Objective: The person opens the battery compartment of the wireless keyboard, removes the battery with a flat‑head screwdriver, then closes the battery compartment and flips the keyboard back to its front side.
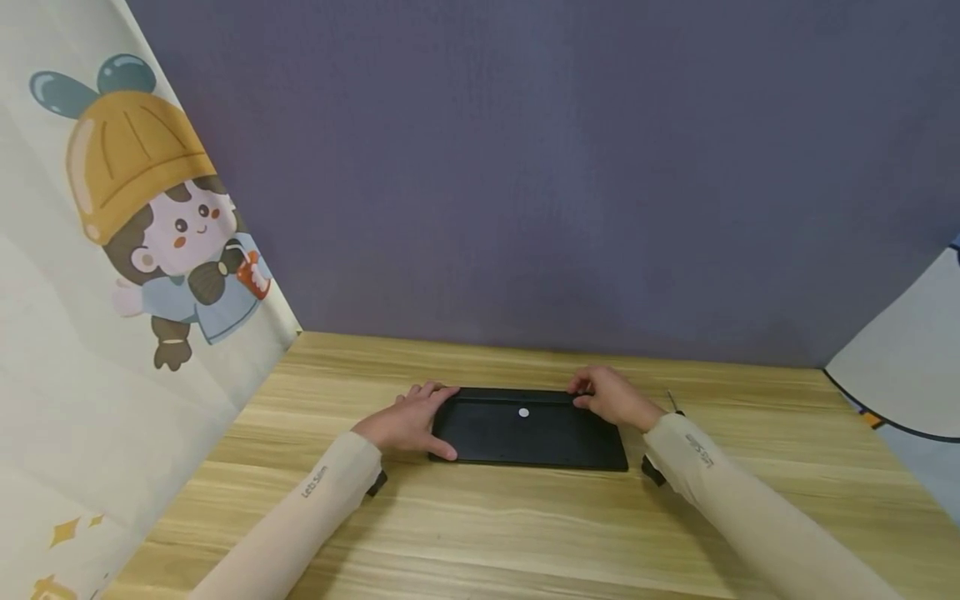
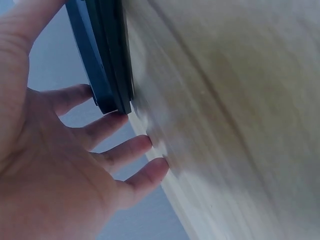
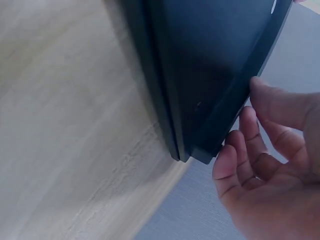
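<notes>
A flat black rectangular slab [image 1: 525, 433] with a small white dot [image 1: 523, 412] on top lies on the wooden table [image 1: 525, 525]. My left hand [image 1: 411, 421] spans its left end, thumb at the near corner and fairly straight fingers at the far corner. In the left wrist view the slab's corner [image 2: 107, 55] lies against the fingers [image 2: 115, 125], which are spread on the wood. My right hand [image 1: 611, 398] is at the far right corner. The right wrist view shows its curled fingers [image 3: 240, 155] against the slab's edge [image 3: 210, 65].
A purple wall closes the back of the table. A cream curtain with a cartoon figure [image 1: 150, 217] hangs along the left side, and pale fabric [image 1: 907, 367] sits at the right. A thin dark object [image 1: 671, 402] lies just right of my right hand.
</notes>
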The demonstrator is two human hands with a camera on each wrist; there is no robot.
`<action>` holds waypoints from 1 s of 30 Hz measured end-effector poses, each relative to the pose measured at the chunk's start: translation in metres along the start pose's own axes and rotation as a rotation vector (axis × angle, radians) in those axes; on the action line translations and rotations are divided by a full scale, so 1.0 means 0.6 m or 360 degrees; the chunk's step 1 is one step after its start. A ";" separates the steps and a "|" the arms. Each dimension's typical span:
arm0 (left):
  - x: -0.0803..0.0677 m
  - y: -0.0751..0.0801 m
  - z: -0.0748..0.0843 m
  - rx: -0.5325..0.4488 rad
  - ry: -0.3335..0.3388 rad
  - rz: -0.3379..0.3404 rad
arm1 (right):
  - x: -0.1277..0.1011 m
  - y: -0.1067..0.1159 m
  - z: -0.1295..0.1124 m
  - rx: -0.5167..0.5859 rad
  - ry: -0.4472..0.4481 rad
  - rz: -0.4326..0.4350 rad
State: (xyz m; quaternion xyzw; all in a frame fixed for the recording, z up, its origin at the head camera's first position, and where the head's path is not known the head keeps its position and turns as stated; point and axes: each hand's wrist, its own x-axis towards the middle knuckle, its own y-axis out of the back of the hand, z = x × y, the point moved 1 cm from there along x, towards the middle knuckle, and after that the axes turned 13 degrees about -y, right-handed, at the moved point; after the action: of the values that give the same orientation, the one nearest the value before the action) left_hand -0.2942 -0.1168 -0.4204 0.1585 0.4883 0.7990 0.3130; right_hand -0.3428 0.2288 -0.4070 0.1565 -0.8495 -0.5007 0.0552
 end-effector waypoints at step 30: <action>-0.015 0.000 -0.006 -0.0059 0.0084 -0.0062 | 0.018 -0.013 -0.013 0.0038 0.0009 -0.0151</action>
State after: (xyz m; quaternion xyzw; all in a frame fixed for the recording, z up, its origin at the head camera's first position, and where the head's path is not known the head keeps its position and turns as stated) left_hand -0.2897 -0.1251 -0.4216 0.1218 0.4845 0.8056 0.3184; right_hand -0.3497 0.2153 -0.4106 0.1987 -0.8469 -0.4922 0.0318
